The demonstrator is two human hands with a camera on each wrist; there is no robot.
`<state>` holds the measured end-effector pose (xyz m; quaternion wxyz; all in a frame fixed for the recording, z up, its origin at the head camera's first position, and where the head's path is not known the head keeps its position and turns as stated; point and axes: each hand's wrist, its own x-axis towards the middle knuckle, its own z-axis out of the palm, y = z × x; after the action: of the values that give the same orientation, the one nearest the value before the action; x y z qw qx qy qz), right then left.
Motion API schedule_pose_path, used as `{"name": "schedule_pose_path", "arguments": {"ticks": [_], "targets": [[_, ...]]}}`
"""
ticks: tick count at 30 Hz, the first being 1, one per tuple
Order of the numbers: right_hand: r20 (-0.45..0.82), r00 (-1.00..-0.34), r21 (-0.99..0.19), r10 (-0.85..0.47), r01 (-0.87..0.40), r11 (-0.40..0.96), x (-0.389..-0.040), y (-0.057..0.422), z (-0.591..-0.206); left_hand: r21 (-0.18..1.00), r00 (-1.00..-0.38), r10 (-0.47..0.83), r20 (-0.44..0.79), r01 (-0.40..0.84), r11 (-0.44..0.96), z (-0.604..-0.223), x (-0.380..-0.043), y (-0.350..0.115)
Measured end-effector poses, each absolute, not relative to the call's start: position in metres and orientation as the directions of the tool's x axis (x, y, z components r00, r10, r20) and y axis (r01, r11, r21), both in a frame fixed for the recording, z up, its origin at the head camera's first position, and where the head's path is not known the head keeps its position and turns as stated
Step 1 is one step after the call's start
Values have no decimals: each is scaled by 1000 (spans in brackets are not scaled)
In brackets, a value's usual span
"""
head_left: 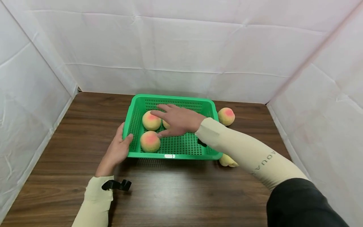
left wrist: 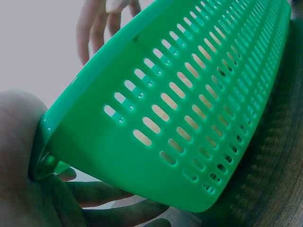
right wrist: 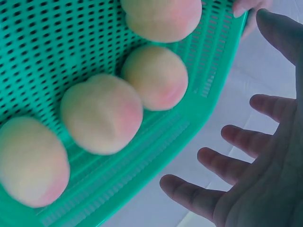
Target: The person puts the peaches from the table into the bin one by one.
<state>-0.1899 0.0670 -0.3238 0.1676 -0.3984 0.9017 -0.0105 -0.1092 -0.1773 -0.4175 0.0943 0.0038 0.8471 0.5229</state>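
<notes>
A green perforated plastic basket (head_left: 173,156) sits on the wooden table. My left hand (head_left: 117,148) grips its left end, thumb on the rim and fingers around the outer wall. Over the basket's middle hovers my right hand (head_left: 181,120), fingers spread and holding nothing. Below and beside it lie one pink-blushed peach (head_left: 151,121) and a nearer peach (head_left: 150,142); another peach (head_left: 166,125) is mostly hidden under the hand. In the right wrist view several peaches (right wrist: 102,114) rest on the basket floor, apart from the fingers (right wrist: 225,165).
A loose peach (head_left: 226,116) lies on the table just right of the basket. Near the basket's front right corner is a pale yellow, lumpy item (head_left: 227,160), partly hidden by the right sleeve. White sheeting (head_left: 181,47) walls the table (head_left: 170,195) at the back and sides.
</notes>
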Motion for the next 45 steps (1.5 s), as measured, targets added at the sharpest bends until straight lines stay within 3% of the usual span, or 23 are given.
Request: {"name": "schedule_pose_path", "arguments": {"ticks": [19, 26, 31, 37, 45], "targets": [[-159, -726, -293, -670, -613, 734, -183, 179, -321, 889, -982, 103, -161, -99, 447, -418, -112, -182], [-157, -812, -388, -562, -473, 791, -164, 227, -332, 885, -980, 106, -166, -100, 456, -417, -113, -184], [-138, -843, -480, -519, -401, 780, -148, 258, -346, 883, -980, 108, -169, -103, 457, -417, -113, -184], [-196, -882, -465, -429, -302, 832, -128, 285, -369, 882, -978, 110, -176, -107, 459, -417, -112, -186], [-194, -868, -496, -458, -316, 809, -119, 288, -407, 879, -980, 100, -171, -106, 465, -416, -109, -191]]}}
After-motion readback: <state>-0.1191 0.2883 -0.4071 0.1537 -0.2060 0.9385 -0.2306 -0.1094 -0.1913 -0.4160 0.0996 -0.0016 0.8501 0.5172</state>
